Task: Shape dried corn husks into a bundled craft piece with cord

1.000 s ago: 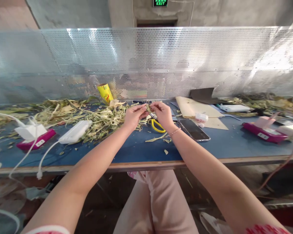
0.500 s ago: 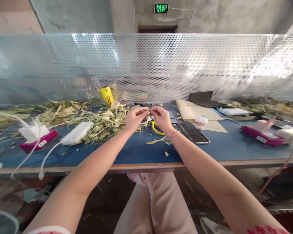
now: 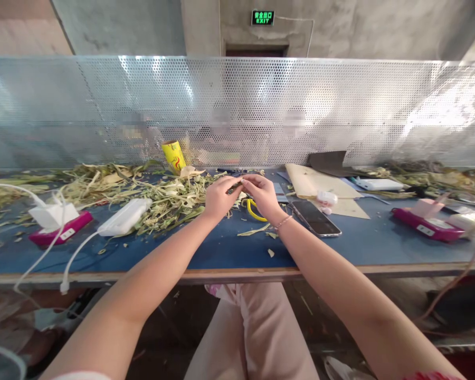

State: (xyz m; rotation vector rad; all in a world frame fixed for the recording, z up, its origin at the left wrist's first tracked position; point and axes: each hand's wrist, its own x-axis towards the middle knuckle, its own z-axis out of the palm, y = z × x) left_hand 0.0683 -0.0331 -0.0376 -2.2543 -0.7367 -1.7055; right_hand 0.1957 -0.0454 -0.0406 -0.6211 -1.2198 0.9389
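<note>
Over the blue table [image 3: 221, 248], my left hand [image 3: 222, 197] and my right hand [image 3: 262, 194] meet at the fingertips. Both are closed in a pinch, thumbs and forefingers together. Whatever lies between them is too small and too covered to make out. A heap of dried, pale green leaves and stems [image 3: 174, 203] spreads just left of my left hand. Below my right hand shows a yellow loop [image 3: 255, 211], partly covered by that hand. A loose strip of dried leaf [image 3: 253, 230] lies nearer the table's front edge.
Right of my wrist are a black phone [image 3: 316, 217], a white earbud case [image 3: 326, 198] and beige paper [image 3: 304, 182]. A yellow can-like tube [image 3: 173, 157] stands behind the heap. To the left sit a white adapter [image 3: 124, 217] and a magenta power strip [image 3: 61, 229]. A perforated metal screen [image 3: 253, 89] rises behind.
My hands have drawn closer, and the fingers now cover the small pale green piece that showed between them before. The view has tilted slightly; the table things stay put.
</note>
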